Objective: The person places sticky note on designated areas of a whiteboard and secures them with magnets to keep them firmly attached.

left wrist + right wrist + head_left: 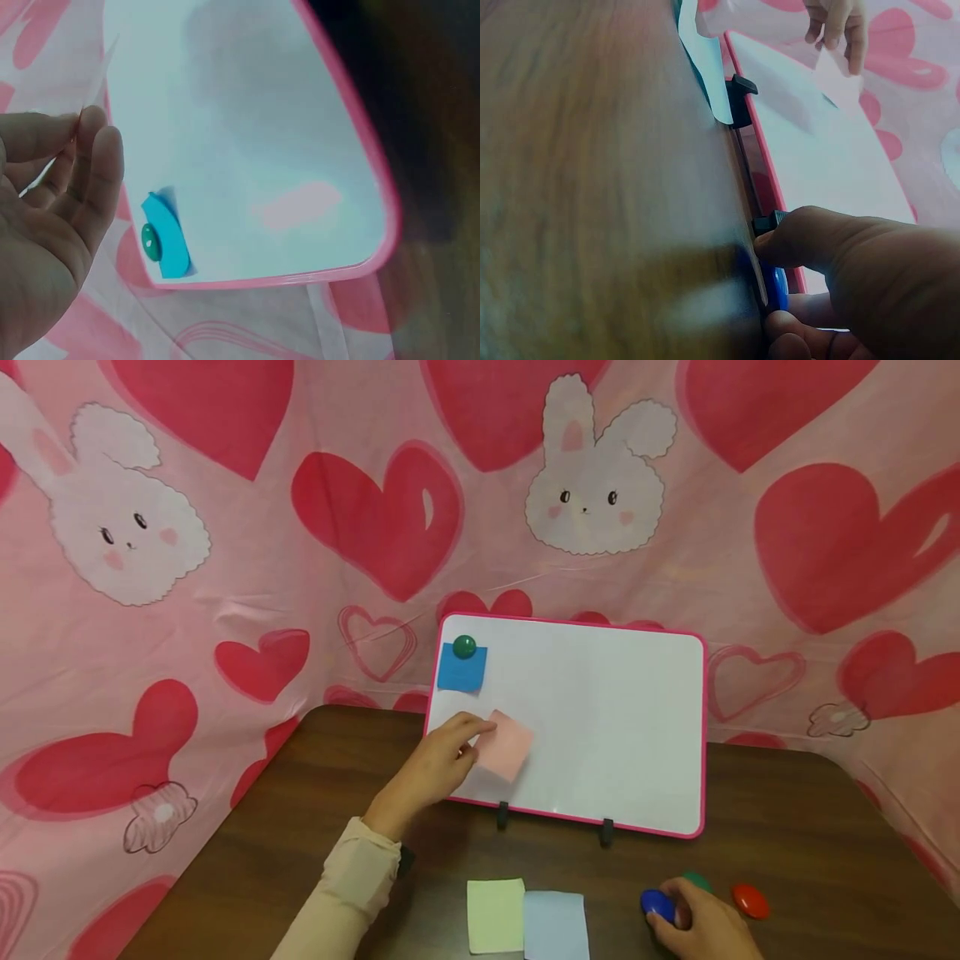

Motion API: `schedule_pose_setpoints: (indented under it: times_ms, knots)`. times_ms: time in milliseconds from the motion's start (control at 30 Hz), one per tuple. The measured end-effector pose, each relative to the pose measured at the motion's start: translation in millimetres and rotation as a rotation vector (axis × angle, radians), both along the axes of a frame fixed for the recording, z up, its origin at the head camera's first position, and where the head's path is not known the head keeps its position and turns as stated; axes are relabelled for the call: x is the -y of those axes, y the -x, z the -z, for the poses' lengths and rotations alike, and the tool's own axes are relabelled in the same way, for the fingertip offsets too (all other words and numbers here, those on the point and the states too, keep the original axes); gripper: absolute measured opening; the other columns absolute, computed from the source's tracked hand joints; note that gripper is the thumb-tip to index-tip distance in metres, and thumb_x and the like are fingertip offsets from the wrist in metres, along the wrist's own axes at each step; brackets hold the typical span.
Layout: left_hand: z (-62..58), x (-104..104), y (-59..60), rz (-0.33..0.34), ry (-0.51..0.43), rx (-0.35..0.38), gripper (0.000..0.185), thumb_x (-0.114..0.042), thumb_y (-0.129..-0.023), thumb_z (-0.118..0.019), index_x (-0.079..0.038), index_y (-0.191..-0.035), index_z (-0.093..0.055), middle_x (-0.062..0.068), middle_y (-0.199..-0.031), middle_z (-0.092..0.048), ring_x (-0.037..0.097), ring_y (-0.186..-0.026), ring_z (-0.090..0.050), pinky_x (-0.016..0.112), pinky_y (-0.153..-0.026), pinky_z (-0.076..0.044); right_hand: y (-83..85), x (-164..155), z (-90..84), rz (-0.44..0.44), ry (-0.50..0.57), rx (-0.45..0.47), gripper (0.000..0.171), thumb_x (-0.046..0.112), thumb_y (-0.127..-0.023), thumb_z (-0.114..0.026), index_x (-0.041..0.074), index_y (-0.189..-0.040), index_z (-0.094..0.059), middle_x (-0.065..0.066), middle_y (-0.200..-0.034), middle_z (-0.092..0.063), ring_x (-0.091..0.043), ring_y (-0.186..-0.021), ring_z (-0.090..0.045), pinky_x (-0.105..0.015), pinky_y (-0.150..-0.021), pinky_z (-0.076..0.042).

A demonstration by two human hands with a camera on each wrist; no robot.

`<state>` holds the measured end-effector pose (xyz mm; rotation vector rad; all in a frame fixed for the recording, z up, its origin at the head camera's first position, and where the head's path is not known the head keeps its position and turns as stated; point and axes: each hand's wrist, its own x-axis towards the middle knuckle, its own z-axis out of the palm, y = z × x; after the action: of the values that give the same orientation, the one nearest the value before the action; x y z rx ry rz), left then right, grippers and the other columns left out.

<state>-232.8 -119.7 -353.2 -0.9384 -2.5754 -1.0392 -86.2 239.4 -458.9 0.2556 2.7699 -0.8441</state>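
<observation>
- Pink paper, a small square note (510,750), is held in front of the whiteboard (600,718), over its lower left part (tilted, one corner pointing up); whether it touches the board I can't tell.
- The left hand (442,756) has its thumb and fingertips together, pinching that note by its left side.
- A blue magnet (657,903) is in front of the whiteboard's lower right corner, thumb and fingers of the right hand (705,922) clamped on it; whether it touches the surface (225,893) I can't tell.
- Close by that hand are a second green magnet (697,880), partly hidden, and a red magnet (751,901), nearer the surface's right edge.
- At the whiteboard's upper left corner a green magnet (464,647) sits on the top of a bright blue note (461,675).
- Before the whiteboard's bottom edge, a pale green note (496,917) and a pale blue note (556,927) lie side by side on the surface, the green one to the left.
</observation>
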Motion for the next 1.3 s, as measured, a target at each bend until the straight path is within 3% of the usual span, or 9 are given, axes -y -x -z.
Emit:
schedule_pose_setpoints:
  times_ms: [333, 500, 767, 967, 1100, 1300]
  knots:
    - [-11.9, -4, 10.9, -0.019, -0.014, -0.002, 0.045, 0.0, -0.094, -0.067, -0.01, -0.138, -0.063, 0.006, -0.132, -0.061, 0.021, -0.098, -0.063, 0.032, -0.084, -0.057, -0.8, 0, 0.0, 0.008, 0.008, -0.005, 0.051, 0.04, -0.084, -0.081, 0.004, -0.116, -0.064, -0.001, -0.083, -0.051, -0.019, -0.076, -0.05, -0.035, -0.064, -0.041]
    - [-18.3, -8, 17.2, -0.034, -0.067, -0.001, 0.045, -0.001, -0.095, -0.066, -0.01, -0.139, -0.063, 0.006, -0.133, -0.061, 0.021, -0.092, -0.063, 0.031, -0.078, -0.057, -1.6, -1, -0.2, 0.02, 0.021, 0.002, 0.052, 0.041, -0.084, -0.081, 0.003, -0.116, -0.064, -0.001, -0.083, -0.051, -0.019, -0.076, -0.05, -0.035, -0.065, -0.042]
    - [-23.1, -19, 26.0, -0.087, -0.223, 0.097, 0.046, -0.002, -0.097, -0.064, -0.01, -0.142, -0.058, 0.011, -0.133, -0.055, 0.019, -0.082, -0.063, 0.032, -0.07, -0.057, -1.3, -1, 1.7, 0.016, 0.022, -0.026, 0.049, 0.038, -0.084, -0.082, 0.003, -0.115, -0.064, -0.001, -0.082, -0.05, -0.018, -0.075, -0.05, -0.035, -0.064, -0.04]
    - [-19.9, -28, 36.5, -0.167, -0.353, 0.064, 0.04, 0.0, -0.096, -0.064, -0.006, -0.135, -0.059, 0.014, -0.127, -0.052, 0.021, -0.083, -0.063, 0.036, -0.07, -0.057, -0.9, 2, 5.4, 0.02, 0.031, -0.055, 0.045, 0.032, -0.082, -0.084, 0.005, -0.113, -0.065, 0.0, -0.08, -0.05, -0.018, -0.074, -0.049, -0.034, -0.064, -0.04]
    - [-18.6, -34, 42.9, -0.217, -0.368, 0.022, 0.035, 0.001, -0.096, -0.065, -0.006, -0.129, -0.061, 0.012, -0.124, -0.052, 0.023, -0.085, -0.061, 0.037, -0.072, -0.058, -1.6, 2, 6.4, 0.026, 0.031, -0.07, 0.043, 0.031, -0.082, -0.084, 0.006, -0.112, -0.066, 0.0, -0.08, -0.05, -0.018, -0.073, -0.049, -0.034, -0.064, -0.04]
    - [-15.3, -42, 53.1, -0.215, -0.364, -0.012, 0.028, 0.004, -0.096, -0.062, -0.003, -0.123, -0.061, 0.013, -0.115, -0.053, 0.026, -0.092, -0.062, 0.038, -0.078, -0.058, -0.7, 1, 6.1, 0.033, 0.033, -0.071, 0.043, 0.031, -0.082, -0.084, 0.006, -0.112, -0.066, 0.0, -0.079, -0.049, -0.018, -0.072, -0.048, -0.034, -0.063, -0.039]
